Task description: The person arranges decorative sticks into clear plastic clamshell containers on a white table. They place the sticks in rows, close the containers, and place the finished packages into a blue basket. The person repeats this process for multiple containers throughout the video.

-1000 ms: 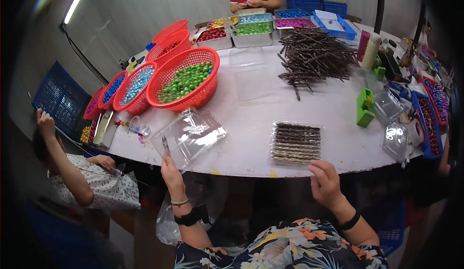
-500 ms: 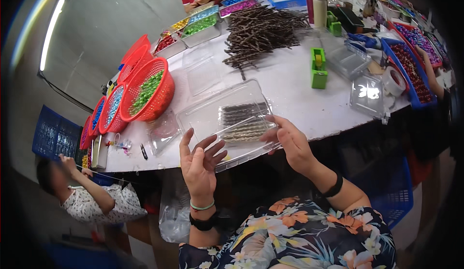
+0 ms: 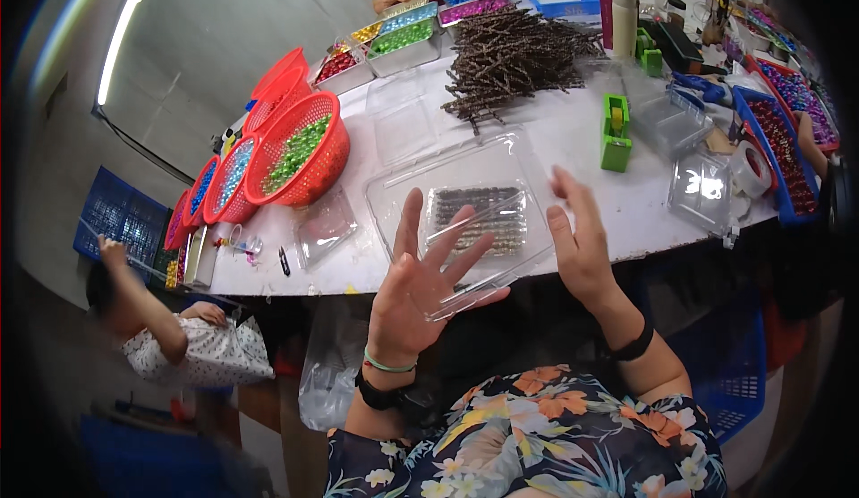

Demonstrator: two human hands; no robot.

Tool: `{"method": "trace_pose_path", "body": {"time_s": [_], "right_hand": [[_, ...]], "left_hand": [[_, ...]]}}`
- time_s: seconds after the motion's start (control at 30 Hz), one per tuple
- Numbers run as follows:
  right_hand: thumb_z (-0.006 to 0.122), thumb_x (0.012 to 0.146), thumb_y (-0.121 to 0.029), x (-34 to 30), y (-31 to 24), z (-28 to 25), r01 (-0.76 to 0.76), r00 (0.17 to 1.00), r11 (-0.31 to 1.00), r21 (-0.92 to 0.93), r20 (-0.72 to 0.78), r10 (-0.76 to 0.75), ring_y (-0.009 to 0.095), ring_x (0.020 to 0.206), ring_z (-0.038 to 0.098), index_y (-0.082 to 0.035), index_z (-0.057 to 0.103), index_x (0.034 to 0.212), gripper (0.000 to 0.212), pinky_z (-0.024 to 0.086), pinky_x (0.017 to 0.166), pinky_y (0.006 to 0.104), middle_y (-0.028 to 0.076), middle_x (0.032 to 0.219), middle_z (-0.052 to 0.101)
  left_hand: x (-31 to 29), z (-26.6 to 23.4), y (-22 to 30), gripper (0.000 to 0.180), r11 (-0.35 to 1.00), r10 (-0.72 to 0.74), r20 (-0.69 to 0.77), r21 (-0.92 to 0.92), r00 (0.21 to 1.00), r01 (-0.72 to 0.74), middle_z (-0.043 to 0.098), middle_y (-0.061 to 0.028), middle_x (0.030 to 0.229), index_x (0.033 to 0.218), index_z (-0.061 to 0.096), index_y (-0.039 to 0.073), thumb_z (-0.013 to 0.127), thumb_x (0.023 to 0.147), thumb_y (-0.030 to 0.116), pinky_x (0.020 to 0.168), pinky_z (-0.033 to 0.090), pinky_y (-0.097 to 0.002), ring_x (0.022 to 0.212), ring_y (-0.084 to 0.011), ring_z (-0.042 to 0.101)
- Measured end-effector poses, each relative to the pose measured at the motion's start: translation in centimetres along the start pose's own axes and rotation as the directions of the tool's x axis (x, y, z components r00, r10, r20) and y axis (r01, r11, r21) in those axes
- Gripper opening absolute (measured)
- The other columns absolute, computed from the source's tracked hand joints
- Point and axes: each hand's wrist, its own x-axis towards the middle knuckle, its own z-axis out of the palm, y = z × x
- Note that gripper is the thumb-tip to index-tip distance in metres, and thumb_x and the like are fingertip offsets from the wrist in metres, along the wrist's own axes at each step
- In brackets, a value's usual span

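Note:
A clear plastic box [image 3: 403,195] lies at the table's near edge in front of me. Inside it are rows of strands [image 3: 479,203], dark grey on the far side and pale gold on the near side. My left hand [image 3: 429,288] is over the box's near left side with its fingers spread; I cannot tell whether it touches the plastic. Just right of the box is my right hand [image 3: 583,243], slightly blurred, fingers apart and nothing in it.
Red baskets of beads [image 3: 304,153] stand at the left, near a flat clear lid [image 3: 324,228]. Dark twig-like strands [image 3: 514,59] are heaped at the back. A green tape dispenser [image 3: 616,136], clear boxes [image 3: 701,189] and a blue tray [image 3: 778,153] are at right. Other people sit around the table.
My right hand has come off the box's right edge and moved right. My left hand has spread its fingers across the near left side. The whole view has shifted slightly.

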Motion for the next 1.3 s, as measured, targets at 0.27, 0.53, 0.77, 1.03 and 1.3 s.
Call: {"method": "trace_pose_path", "body": {"time_s": [0.27, 0.53, 0.77, 1.03, 1.3], "right_hand": [[0.059, 0.101, -0.025, 4.7, -5.3, 1.7, 0.136, 0.949, 0.949, 0.285, 0.238, -0.207, 0.025, 0.085, 0.060, 0.000, 0.060, 0.105, 0.026, 0.048, 0.080, 0.0362, 0.010, 0.095, 0.064], [0.045, 0.109, -0.041, 9.6, -4.1, 3.2, -0.465, 0.879, 0.353, 0.812, 0.470, 0.075, 0.010, 0.085, 0.054, -0.008, 0.053, 0.102, 0.035, 0.047, 0.082, 0.0296, 0.001, 0.092, 0.056], [0.044, 0.110, -0.030, 10.2, -2.5, 3.9, -0.523, 0.852, 0.263, 0.811, 0.502, 0.146, 0.008, 0.083, 0.053, -0.008, 0.051, 0.103, 0.025, 0.047, 0.078, 0.0267, 0.000, 0.092, 0.055], [0.042, 0.110, -0.025, 10.4, -0.2, 4.2, -0.537, 0.843, 0.289, 0.792, 0.512, 0.164, 0.007, 0.080, 0.051, -0.006, 0.052, 0.102, 0.023, 0.045, 0.074, 0.0245, -0.001, 0.088, 0.054], [0.047, 0.099, -0.013, 12.2, 1.3, 0.9, -0.525, 0.817, 0.617, 0.586, 0.551, 0.172, 0.009, 0.068, 0.051, -0.003, 0.056, 0.094, 0.014, 0.045, 0.064, 0.0262, 0.002, 0.080, 0.057]], "left_hand": [[4.5, -0.7, -0.9, 0.079, 0.915, 0.192, 0.057, 0.351, 0.980, -0.200, 0.021, -0.0230, 0.164, 0.163, 0.008, 0.015, 0.047, 0.097, -0.001, 0.116, 0.036, -0.0520, 0.149, -0.0388, 0.028], [9.4, -4.7, 0.6, 0.088, 0.100, 0.212, 0.526, 0.827, 0.824, -0.553, 0.031, -0.0331, 0.156, 0.155, 0.036, 0.017, 0.063, 0.077, -0.014, 0.113, 0.038, -0.0521, 0.142, -0.0509, 0.038], [10.6, -7.1, -0.1, 0.085, 0.077, 0.180, 0.509, 0.846, 0.842, -0.528, 0.032, -0.0309, 0.156, 0.152, 0.039, 0.023, 0.066, 0.079, -0.010, 0.112, 0.039, -0.0525, 0.141, -0.0500, 0.039], [11.7, -8.6, -1.1, 0.074, 0.020, 0.195, 0.529, 0.840, 0.826, -0.542, 0.035, -0.0289, 0.155, 0.145, 0.047, 0.027, 0.069, 0.082, -0.004, 0.112, 0.040, -0.0537, 0.140, -0.0494, 0.040], [11.1, -9.2, 0.5, 0.048, -0.304, 0.077, 0.544, 0.811, 0.836, -0.500, 0.043, -0.0202, 0.151, 0.126, 0.067, 0.033, 0.076, 0.083, 0.013, 0.108, 0.043, -0.0527, 0.138, -0.0440, 0.043]]}}
